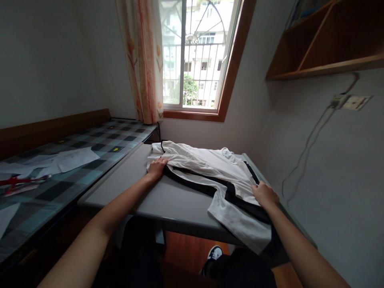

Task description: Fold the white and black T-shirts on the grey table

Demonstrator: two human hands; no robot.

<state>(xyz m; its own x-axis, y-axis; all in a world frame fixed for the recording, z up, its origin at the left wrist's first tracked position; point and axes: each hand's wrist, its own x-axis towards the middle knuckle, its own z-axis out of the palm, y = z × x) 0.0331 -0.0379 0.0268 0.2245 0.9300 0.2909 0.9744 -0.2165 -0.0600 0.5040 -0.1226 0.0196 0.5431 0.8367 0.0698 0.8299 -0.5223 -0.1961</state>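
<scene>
The grey worktop (177, 204) carries a white shirt (204, 158) with black bands, spread crumpled across it, one sleeve (243, 226) hanging over the near edge. The cloth looks light, soft and floppy, best held by opposite edges. The right hand (265, 194) has its fingers pinching the right edge; the left hand (157, 168) curls over the left end, whether pinching I cannot tell.

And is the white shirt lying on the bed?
No, the shirt lies on the grey table, beside the checked bed.
</scene>
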